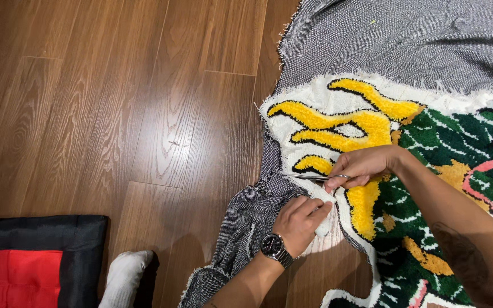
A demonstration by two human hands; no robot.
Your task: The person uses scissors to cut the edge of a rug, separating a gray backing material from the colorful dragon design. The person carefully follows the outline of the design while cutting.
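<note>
Head view: right hand (363,165) closes its grip on scissors (309,177), blades at the tufted rug (429,188) border. Left hand (300,219) pinches the white backing edge (323,225) taut, steadying the cut. Rug lies on the wooden floor (115,114).

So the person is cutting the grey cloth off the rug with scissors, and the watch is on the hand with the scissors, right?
Not quite. In the head view the scissors are in the right hand, while the watch sits on the left hand's wrist. That hand grips the rug's white edge beside the grey cloth.
</note>
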